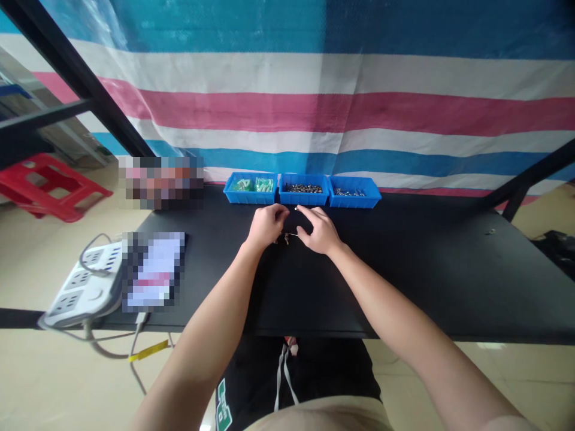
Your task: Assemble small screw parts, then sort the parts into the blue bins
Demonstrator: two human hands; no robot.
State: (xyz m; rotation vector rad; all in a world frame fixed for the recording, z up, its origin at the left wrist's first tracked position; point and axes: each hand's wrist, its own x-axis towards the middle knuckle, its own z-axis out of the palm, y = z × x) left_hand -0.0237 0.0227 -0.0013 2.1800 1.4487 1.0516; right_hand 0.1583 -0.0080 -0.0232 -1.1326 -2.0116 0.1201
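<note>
My left hand (268, 224) is over the table in front of the bins, its fingers drawn together in a pinch. Whatever they hold is too small or hidden to name. Facing it from the right, my right hand (318, 230) has thumb and index finger spread apart. A tiny pale spot shows at that index fingertip, and I cannot tell what it is. Small brass-coloured metal pieces (286, 239) lie below, between the two hands. A thin light sliver reaches from near them to my right thumb.
Three blue bins stand behind my hands: one with green-and-white packets (250, 198), one with dark metal pieces (303, 197), one with silvery pieces (354, 202). At left are a white power strip (90, 281) and a blurred-out flat device (155, 269). A small metal bit (490, 231) lies right.
</note>
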